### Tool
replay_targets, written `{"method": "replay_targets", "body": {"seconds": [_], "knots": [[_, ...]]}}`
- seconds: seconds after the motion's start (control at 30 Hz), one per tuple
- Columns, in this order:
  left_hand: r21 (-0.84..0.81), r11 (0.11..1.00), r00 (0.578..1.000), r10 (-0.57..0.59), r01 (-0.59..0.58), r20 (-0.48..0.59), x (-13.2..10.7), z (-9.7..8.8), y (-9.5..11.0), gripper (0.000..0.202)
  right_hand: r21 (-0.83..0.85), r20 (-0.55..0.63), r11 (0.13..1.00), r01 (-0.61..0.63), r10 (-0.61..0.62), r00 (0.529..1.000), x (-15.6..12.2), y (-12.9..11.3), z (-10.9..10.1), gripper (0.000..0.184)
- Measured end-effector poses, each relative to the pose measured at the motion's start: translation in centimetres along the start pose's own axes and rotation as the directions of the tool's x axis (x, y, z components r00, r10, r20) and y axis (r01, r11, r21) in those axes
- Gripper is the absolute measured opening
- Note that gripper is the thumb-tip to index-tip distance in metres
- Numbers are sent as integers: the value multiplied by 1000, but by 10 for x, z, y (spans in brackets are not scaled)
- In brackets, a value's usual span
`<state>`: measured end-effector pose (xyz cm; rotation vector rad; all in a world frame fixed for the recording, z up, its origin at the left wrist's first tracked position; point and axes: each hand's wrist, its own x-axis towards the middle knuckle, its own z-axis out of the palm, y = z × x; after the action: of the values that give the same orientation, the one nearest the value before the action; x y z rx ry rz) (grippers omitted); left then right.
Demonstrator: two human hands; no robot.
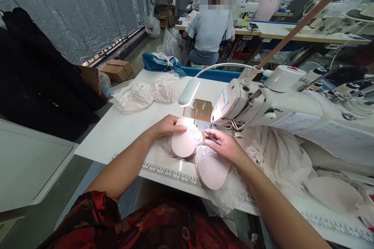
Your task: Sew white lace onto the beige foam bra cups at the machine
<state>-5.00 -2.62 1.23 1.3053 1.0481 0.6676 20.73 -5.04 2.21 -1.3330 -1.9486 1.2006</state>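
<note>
A lace-edged bra with pale pink padded cups (214, 172) lies across the front of the sewing table, one cup to each side. My left hand (170, 126) grips the upper edge of the left cup, thumb on top. Close to the needle area, my right hand (223, 146) has its fingers closed round small dark metal thread snips (213, 137), beside the lace between the cups. The white sewing machine (233, 99) stands just beyond my right hand, its needle partly hidden. A small lamp (189, 91) lights the work.
Finished-looking lace cups (137, 95) lie on the table's left side. More pale fabric and cups (333, 192) are piled at right. A blue cloth bundle (162, 63) rests at the far edge. A person (209, 27) sits ahead; cardboard boxes (117, 70) stand left.
</note>
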Motion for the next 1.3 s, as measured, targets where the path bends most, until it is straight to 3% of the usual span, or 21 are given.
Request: {"method": "replay_targets", "body": {"seconds": [0.03,0.1,0.23,0.37,0.43,0.5,0.6,0.7,0.83,0.97,1.1,1.3], "knots": [[-27,1000,1000,-3,4,27,0,-1,0,32,58,-10,998,-33,34,999,5,0,7,43],[-18,1000,998,-7,8,64,0,-3,1,32,119,-3,992,-51,52,999,12,0,18,36],[185,982,995,21,-39,99,-4,-7,8,29,135,-16,990,-35,38,999,14,1,28,26],[479,847,969,245,-231,35,-5,2,16,61,190,67,982,21,-34,997,11,0,25,28],[526,789,937,346,-317,44,-2,10,16,60,167,77,985,36,-49,996,10,-1,23,29],[503,789,929,361,-354,88,2,17,15,45,161,75,986,42,-55,996,10,-2,23,28],[384,864,943,272,-327,191,5,24,10,24,159,65,985,64,-76,995,9,-1,23,23],[251,929,943,205,-271,262,6,27,7,25,116,47,989,92,-98,994,7,0,22,23],[176,968,956,126,-176,263,6,27,6,29,129,0,989,67,-67,998,6,4,17,28],[132,984,964,80,-117,254,7,26,5,27,141,40,989,53,-59,997,3,13,8,38],[78,995,973,45,-64,227,9,25,2,27,68,48,995,67,-71,996,2,12,5,35],[-16,1000,969,14,-10,246,10,28,1,28,194,110,980,53,-75,991,3,3,14,26]]}}
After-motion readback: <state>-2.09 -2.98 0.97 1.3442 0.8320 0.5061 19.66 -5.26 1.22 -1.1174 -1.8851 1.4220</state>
